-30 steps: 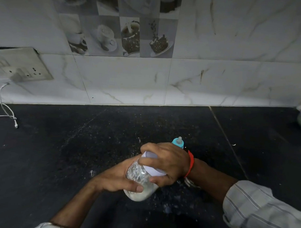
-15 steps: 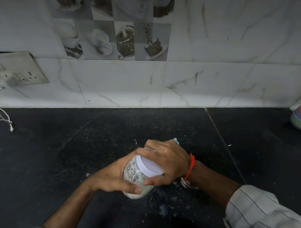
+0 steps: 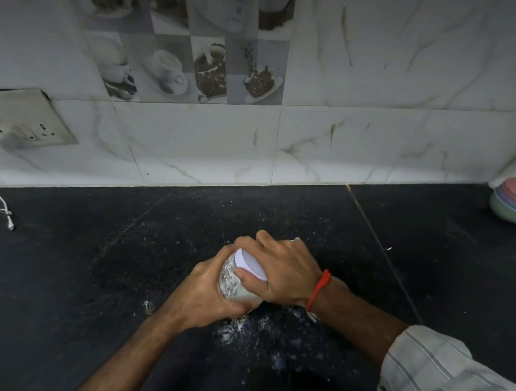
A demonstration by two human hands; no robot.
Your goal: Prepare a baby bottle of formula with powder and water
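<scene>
A clear jar [image 3: 230,282] with white powder clinging to its inside is held tilted just above the black counter [image 3: 102,277]. My left hand [image 3: 206,293] wraps its body from the left. My right hand [image 3: 283,269], with a red thread on the wrist, grips its white lid [image 3: 248,262] from above. A sliver of teal [image 3: 293,240] shows behind my right hand; the baby bottle it belongs to is otherwise hidden.
Spilled white powder [image 3: 231,332] lies on the counter under the jar. Stacked pastel bowls [image 3: 511,204] sit at the far right by the wall. A white cable end [image 3: 7,218] lies at the far left below a wall socket [image 3: 28,123]. Tiled wall bounds the back.
The view has shifted so the hands sit slightly lower and closer. My left hand has slid further around the jar. The teal bottle top is now almost fully hidden behind my right hand.
</scene>
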